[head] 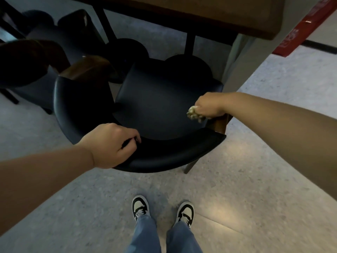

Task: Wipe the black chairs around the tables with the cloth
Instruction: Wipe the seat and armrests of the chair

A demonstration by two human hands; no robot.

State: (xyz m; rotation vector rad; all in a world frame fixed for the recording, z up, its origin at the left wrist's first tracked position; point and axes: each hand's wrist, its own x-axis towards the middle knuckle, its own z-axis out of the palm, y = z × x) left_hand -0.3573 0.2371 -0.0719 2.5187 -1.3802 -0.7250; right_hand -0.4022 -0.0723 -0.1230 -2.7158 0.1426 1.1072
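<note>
**Both hands on the near chair**

I stand behind a black chair pushed partway under the wooden table, my shoes on bare speckled floor with open room behind and to my right. My left hand grips the curved backrest rim, fingers curled over its top edge. My right hand is closed round the bunched pale cloth, which sticks out below my knuckles at the chair's right armrest, just where the wooden arm meets the seat's right edge. The seat's far edge sits below the table's front edge. To my left a second black chair stands close, its wooden arm nearly touching mine, so that side is tight. A grey pillar rises just beyond the right armrest.
</note>
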